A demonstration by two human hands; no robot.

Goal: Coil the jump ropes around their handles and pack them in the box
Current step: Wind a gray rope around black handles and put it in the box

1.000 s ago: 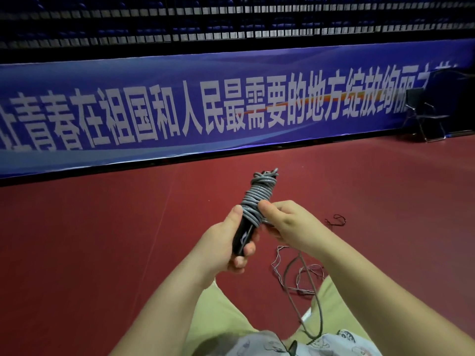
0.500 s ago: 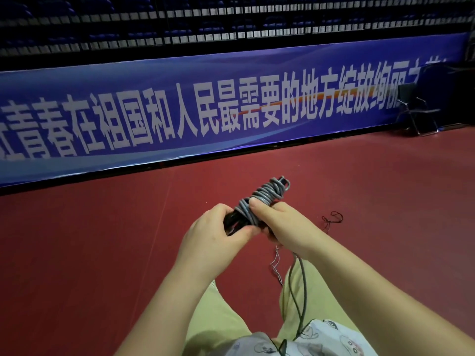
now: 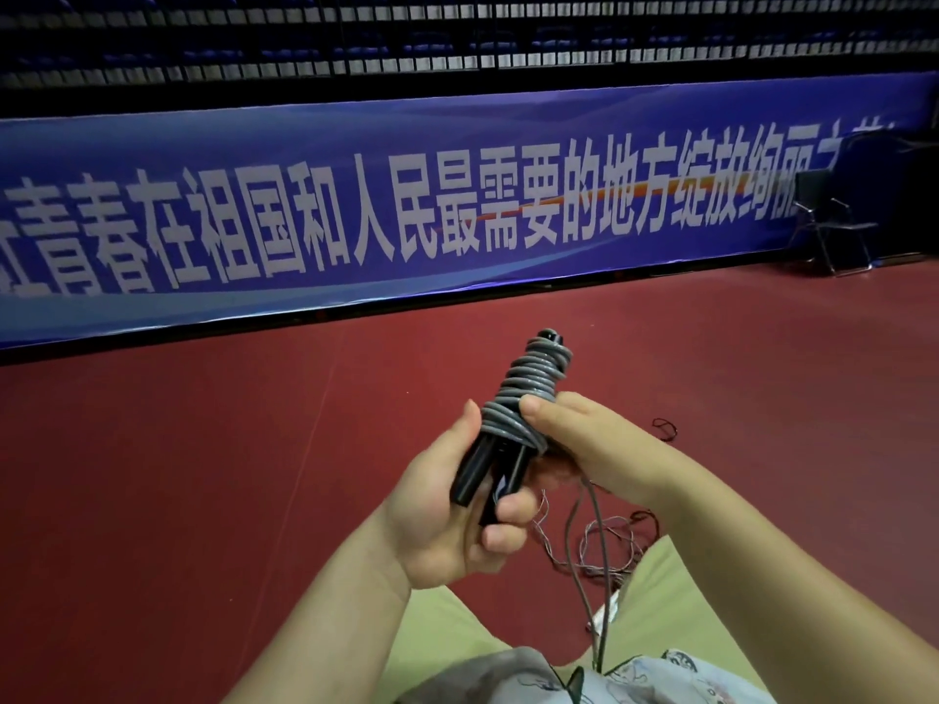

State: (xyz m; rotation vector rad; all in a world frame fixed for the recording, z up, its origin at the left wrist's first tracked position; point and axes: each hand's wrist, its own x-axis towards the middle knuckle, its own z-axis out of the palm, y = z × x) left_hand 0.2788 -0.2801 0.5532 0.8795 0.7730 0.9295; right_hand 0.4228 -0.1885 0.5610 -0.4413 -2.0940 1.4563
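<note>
Coiling well along: grey rope (image 3: 528,393) wound thick round upper part of two black handles (image 3: 488,470), lower ends bare. Left hand (image 3: 447,510) curled round handle bottoms; right hand (image 3: 584,439) pinching coil, thumb on wraps. Loose tail (image 3: 592,576) hanging toward lap, a few turns left by judgement. Thin tangled cord (image 3: 609,541) on red floor (image 3: 203,500). Box not in view; packing undone.

A dark red floor (image 3: 203,500) carries a tangle of thin cord (image 3: 604,546) near the person's legs, a small dark loop of string (image 3: 665,429) further out, and a folding chair (image 3: 833,221) by the banner.
</note>
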